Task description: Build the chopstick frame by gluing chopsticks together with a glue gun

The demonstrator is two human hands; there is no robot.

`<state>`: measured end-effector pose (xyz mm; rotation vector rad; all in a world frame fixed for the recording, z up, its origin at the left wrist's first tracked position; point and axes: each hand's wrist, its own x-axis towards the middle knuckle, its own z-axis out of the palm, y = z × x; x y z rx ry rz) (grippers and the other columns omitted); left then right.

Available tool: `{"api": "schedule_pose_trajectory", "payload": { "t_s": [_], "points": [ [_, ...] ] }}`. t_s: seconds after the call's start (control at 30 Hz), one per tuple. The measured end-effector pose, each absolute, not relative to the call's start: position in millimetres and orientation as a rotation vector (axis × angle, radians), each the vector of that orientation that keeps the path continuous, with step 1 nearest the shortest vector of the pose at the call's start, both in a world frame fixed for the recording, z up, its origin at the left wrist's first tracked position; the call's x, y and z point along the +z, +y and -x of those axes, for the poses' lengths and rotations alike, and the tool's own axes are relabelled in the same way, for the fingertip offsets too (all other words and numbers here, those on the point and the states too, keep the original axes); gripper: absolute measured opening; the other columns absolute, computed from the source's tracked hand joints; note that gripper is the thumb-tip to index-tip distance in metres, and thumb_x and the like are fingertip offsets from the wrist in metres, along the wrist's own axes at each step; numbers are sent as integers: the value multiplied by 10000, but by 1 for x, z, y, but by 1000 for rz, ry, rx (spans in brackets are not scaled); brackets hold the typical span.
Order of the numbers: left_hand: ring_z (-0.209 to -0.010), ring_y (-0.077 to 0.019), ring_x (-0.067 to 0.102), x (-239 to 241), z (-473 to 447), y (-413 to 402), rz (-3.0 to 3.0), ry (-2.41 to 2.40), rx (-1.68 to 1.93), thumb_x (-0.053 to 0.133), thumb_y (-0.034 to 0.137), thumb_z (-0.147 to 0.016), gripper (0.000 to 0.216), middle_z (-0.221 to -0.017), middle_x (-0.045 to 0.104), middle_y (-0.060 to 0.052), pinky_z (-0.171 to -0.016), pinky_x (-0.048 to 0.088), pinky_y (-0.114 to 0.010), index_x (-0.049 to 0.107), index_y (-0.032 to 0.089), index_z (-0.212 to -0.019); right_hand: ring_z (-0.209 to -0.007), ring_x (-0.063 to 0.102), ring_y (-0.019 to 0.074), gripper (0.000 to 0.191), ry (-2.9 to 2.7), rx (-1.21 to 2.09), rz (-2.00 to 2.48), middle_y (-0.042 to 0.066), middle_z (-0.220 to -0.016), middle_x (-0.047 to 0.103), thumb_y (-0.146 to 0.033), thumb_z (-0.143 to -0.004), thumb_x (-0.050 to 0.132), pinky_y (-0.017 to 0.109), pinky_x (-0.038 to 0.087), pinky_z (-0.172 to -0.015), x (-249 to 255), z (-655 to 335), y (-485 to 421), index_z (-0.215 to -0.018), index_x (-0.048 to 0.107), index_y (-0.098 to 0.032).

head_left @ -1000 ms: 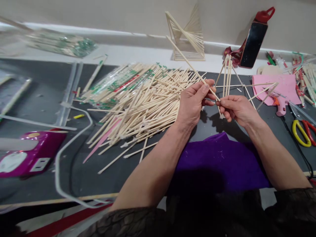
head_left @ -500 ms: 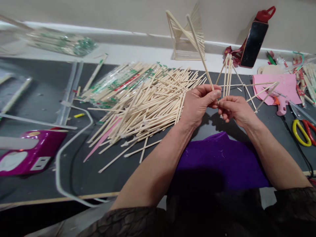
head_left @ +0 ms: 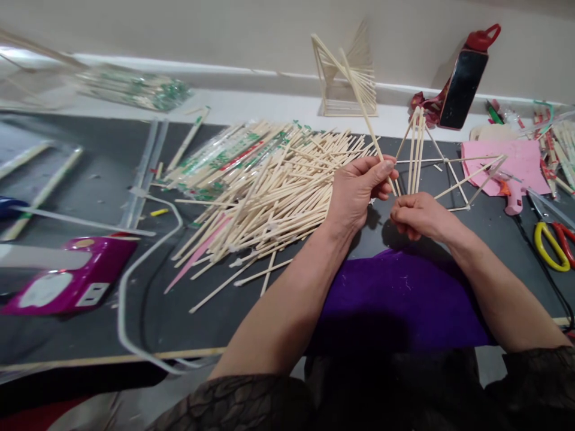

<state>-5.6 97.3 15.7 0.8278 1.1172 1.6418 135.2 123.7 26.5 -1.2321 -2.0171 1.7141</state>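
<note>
My left hand (head_left: 362, 188) pinches a thin wooden chopstick (head_left: 362, 99), which slants up and to the left, its lower end poking out below the fingers. Just to the right, my right hand (head_left: 415, 215) is closed, thumb against curled fingers; whatever it may hold is hidden. Behind the hands stands a frame of joined sticks (head_left: 417, 146), with pale blobs at some joints. A big loose pile of chopsticks (head_left: 287, 191) spreads left of my left hand. Beneath my wrists lies a purple cloth (head_left: 395, 299).
Wrapped chopsticks (head_left: 233, 149) lie behind the pile. A twisted stick model (head_left: 348, 78) stands at the wall, near a phone (head_left: 464, 90) leaning on a red-capped bottle (head_left: 480, 39). At right are a pink glue gun (head_left: 513, 200) and scissors (head_left: 550, 245); at left, a magenta device (head_left: 76, 275) and white cable (head_left: 123, 293).
My right hand has drawn down and away from the chopstick's lower end, its fingers curling in. My left hand still holds the stick. The whole view has shifted slightly.
</note>
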Motion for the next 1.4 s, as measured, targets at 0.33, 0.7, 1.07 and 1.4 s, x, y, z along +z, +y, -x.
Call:
{"api": "schedule_pose_trajectory", "payload": {
  "t_s": [0.33,0.7,1.07,1.4],
  "points": [
    [-463,-52,500,10,-5,94,-941,1132,1472,730,254,-708,82,-636,671,6,-439,399,-178,744,187,-754,-485,502,59,59,-1860,1128,898,-23,-642,631,-175,-779,647,188,389,-460,64,-163,127,-750,694,-196],
    [-451,-62,488,10,-21,84,-1081,1124,1209,748,262,-671,91,-594,649,2,-431,360,-190,751,182,-715,-521,554,50,80,-1645,1102,887,-4,-786,674,-252,-849,680,149,338,-400,89,-162,157,-897,676,-188],
    [-495,-75,553,8,-7,92,-1062,1192,1194,725,273,-721,90,-710,716,-43,-435,409,-200,774,205,-755,-458,598,62,130,-1653,1028,842,-21,-579,633,-80,-856,642,157,358,-344,108,-158,175,-732,654,-119],
    [-437,-57,591,-7,-10,98,-839,1301,1187,732,113,-730,346,-1221,662,-197,-337,417,-194,678,132,-1072,-426,587,42,199,-1940,1009,1308,-32,-461,590,-72,-835,632,142,374,-452,114,-150,228,-637,629,-98]
  ]
}}
